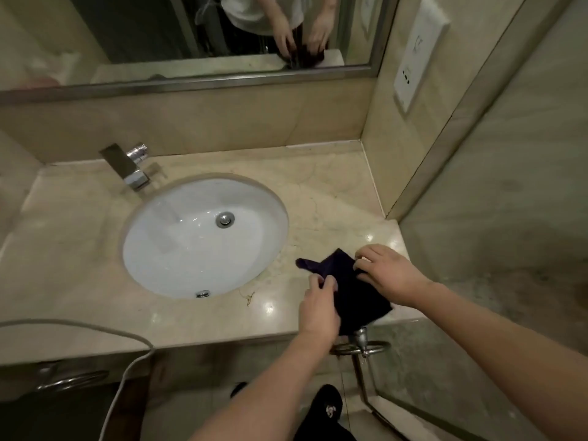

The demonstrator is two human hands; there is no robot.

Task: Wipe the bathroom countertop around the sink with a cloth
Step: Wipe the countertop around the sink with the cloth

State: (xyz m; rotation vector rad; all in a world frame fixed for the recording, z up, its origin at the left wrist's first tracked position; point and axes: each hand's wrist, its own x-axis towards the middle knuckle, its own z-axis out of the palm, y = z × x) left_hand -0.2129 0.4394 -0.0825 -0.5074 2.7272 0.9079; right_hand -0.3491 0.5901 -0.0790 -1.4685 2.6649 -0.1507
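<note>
A dark navy cloth point(353, 297) lies on the beige marble countertop point(331, 198) at the front right, just right of the white oval sink point(178, 249). My left hand point(318, 307) pinches the cloth's near left edge between thumb and fingers. My right hand point(386, 275) grips its right edge with curled fingers. One corner of the cloth points left toward the sink rim. Part of the cloth is hidden under both hands.
A chrome faucet point(127, 168) stands behind the sink at the back left. The mirror point(191, 33) runs along the back wall. A white wall panel point(416, 55) is on the right wall. A metal towel ring point(362, 345) hangs below the counter's front edge, and a grey hose point(121, 377) loops at the lower left.
</note>
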